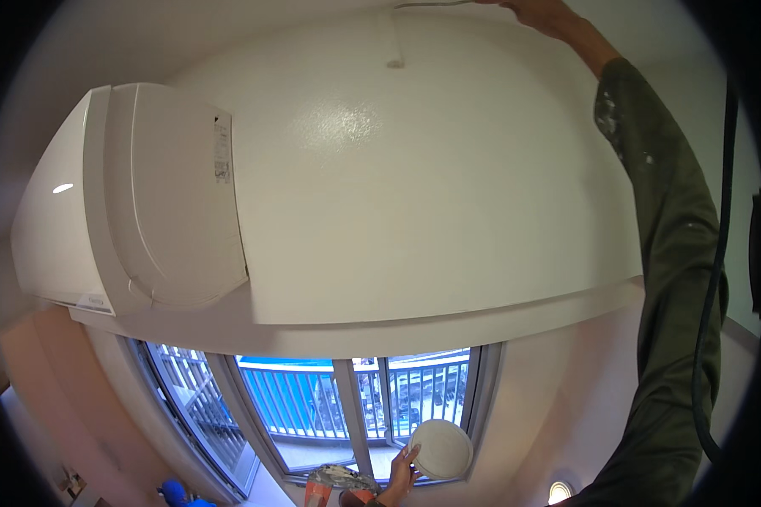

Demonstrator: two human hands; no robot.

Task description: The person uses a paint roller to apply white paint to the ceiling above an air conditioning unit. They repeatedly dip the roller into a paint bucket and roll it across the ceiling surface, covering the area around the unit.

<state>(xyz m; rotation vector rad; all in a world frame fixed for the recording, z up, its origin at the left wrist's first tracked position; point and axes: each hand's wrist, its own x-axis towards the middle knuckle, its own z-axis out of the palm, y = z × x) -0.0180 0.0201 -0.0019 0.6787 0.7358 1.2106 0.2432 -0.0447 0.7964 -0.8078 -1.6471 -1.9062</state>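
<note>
My right hand (537, 13) is raised high at the upper right, its fingers closed on the handle end of a small paint roller. The roller's thin metal rod runs left to a pale sleeve (389, 38) lying against the cream wall (448, 194). Part of the hand and the handle is cut off by the top edge. Low in the middle, my left hand (404, 470) grips the rim of a round white tub (441, 449), whose inside is pale. My right sleeve (668, 194) is dark green with white spatters.
A white wall-mounted air conditioner (127, 203) juts out at the left. Below the wall's ledge (380, 334) are framed glass doors (347, 406) and a railing beyond. A paint-crusted orange-and-grey object (338, 480) is beside my left hand. A black cable (723, 220) hangs at the right.
</note>
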